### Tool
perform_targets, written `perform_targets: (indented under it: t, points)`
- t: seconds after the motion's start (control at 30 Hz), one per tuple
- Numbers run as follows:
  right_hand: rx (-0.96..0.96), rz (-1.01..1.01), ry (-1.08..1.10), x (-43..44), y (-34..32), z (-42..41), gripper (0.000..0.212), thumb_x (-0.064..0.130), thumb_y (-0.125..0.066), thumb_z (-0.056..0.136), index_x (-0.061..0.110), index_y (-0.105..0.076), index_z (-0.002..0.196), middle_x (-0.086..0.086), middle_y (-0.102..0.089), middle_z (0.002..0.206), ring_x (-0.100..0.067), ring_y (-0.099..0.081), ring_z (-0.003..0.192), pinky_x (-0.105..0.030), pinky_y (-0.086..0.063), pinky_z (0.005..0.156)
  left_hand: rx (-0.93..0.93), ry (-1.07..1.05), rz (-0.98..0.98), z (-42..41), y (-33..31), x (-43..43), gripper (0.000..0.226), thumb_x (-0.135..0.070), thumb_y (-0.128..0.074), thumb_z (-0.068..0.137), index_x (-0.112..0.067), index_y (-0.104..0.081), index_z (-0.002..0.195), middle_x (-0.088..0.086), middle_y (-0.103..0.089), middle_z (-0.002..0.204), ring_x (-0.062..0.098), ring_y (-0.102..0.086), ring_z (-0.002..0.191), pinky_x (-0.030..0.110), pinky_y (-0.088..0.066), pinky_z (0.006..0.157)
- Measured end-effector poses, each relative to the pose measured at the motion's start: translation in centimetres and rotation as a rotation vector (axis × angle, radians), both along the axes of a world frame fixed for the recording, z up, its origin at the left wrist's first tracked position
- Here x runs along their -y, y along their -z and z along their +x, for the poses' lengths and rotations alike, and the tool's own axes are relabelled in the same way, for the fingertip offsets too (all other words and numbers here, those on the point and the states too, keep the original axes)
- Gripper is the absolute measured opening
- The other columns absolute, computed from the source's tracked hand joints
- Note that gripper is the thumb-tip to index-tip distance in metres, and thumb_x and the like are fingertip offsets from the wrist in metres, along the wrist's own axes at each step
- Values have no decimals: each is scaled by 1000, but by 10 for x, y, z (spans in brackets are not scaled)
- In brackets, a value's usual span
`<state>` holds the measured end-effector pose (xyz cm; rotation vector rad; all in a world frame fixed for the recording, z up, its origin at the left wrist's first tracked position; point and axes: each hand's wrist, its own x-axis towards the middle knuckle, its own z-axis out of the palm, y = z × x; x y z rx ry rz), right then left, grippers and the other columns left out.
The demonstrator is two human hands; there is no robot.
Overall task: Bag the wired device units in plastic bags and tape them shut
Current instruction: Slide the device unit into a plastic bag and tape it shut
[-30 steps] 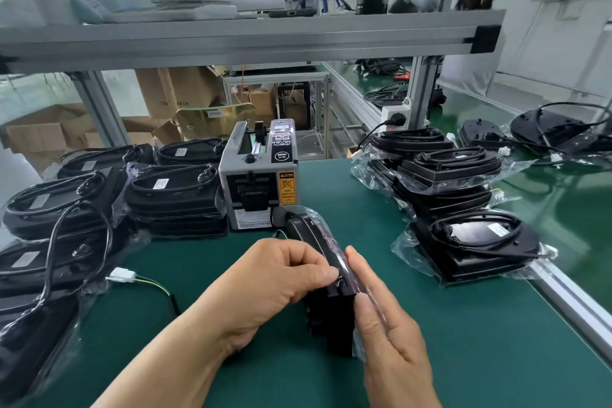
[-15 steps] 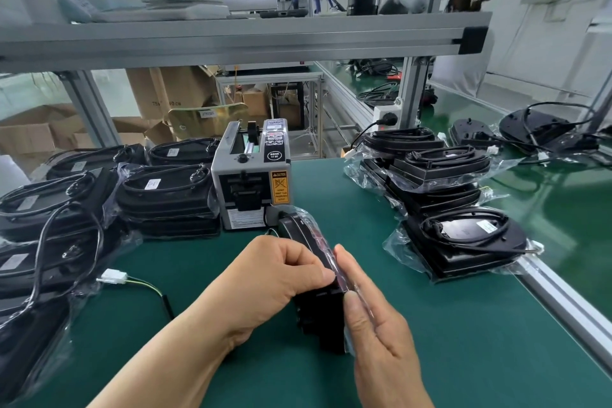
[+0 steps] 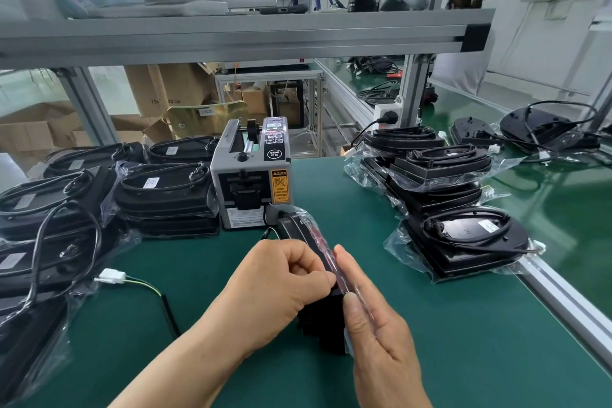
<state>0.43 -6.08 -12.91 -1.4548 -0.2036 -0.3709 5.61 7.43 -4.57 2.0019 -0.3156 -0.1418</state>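
A green workbench [image 3: 463, 358] seen from above the worker's hands. At the far left, stacks of bagged units [image 3: 165, 189] sit in clear plastic, their black cords coiled on top. Nearer, a loose white connector [image 3: 112, 276] lies on the mat with its wire trailing right. At the centre, far side, stands a grey tape dispenser [image 3: 251, 175]. Just in front of it, one black device unit [image 3: 293, 225] stands on edge inside a plastic bag [image 3: 313, 222], held between both hands near the viewer. The left hand [image 3: 278, 281] comes in from the lower left with fingers curled, thumb and forefinger pinching the plastic bag at the unit's upper edge; whether it also holds a strip of tape cannot be told. The right hand [image 3: 377, 334] lies flat, fingers straight and together, pressing the film against the unit's right face without grasping it. This looks like the closing step: the bag mouth is being folded down for sealing. The next move likely calls for tape smoothed over the fold while the flat hand keeps it down. To the right, more bagged units [image 3: 463, 238] are piled; beyond them lie unbagged units [image 3: 543, 129]
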Motion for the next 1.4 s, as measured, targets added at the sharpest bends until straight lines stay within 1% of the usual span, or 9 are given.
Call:
perform_targets:
  t: [0.17,0.27,0.43,0.6,0.67,0.77,0.97,1.2,1.4]
  points:
    - [14,-70,49,2,-6,-3,45,28,-48,94,32,-55,138,20,-55,142,-1,-44,138,-19,-33,113,-100,-140,-98,0,6,4,43,-43,-75,55,-25,-61,91,-13,-52,69,2,-46,57,13,-40,53]
    - [4,-105,55,2,-9,-4,45,29,-48,93,31,-55,138,23,-55,142,3,-43,137,-10,-32,109,-137,-223,-186,-1,11,14,35,-39,-77,64,-20,-62,89,-3,-54,74,7,-47,60,14,-39,51]
    - [5,-87,57,2,-11,-5,44,29,-49,93,32,-56,137,24,-55,141,2,-44,137,-11,-34,108,-105,-263,-203,-8,16,19,45,-50,-72,56,-27,-59,92,-15,-50,66,1,-45,54,19,-42,54]
    - [-46,2,8,5,-15,-7,38,27,-60,96,27,-60,133,20,-58,139,-1,-47,136,-25,-36,113,-85,-176,-209,-18,21,8,64,-60,-73,40,-37,-60,98,-12,-52,88,-3,-45,63,14,-44,63]
    - [-86,9,-20,13,-28,-6,42,23,-71,89,26,-63,130,21,-62,135,1,-50,132,-19,-41,107,-79,-159,-233,-17,21,5,65,-60,-76,40,-37,-60,99,-11,-52,89,-3,-45,63,13,-45,63]
    - [-166,-219,24,28,-65,12,41,38,-74,82,35,-66,122,28,-67,120,13,-57,115,-6,-46,93,-54,-160,-225,-13,21,7,66,-58,-80,40,-32,-58,96,-10,-52,86,-4,-43,60,12,-43,60]
    - [-310,-1026,139,10,-114,78,37,53,-77,71,25,-58,86,11,-62,84,-9,-60,80,-29,-51,73,-44,-173,-172,-11,20,8,67,-60,-78,37,-27,-57,91,-10,-53,84,-8,-44,58,10,-41,57]
    - [-282,-1135,160,10,-108,96,23,35,-64,90,17,-62,76,2,-66,82,-22,-63,82,-32,-48,71,-103,-143,-175,-11,20,3,64,-60,-78,37,-27,-57,88,-13,-51,78,-4,-42,57,13,-42,57]
    - [-195,-1232,372,-2,-92,94,16,29,-45,98,20,-43,84,5,-52,82,-26,-57,80,-32,-36,65,-96,-107,-98,-10,18,3,53,-63,-78,39,-43,-56,83,-26,-53,65,-4,-43,56,12,-41,55]
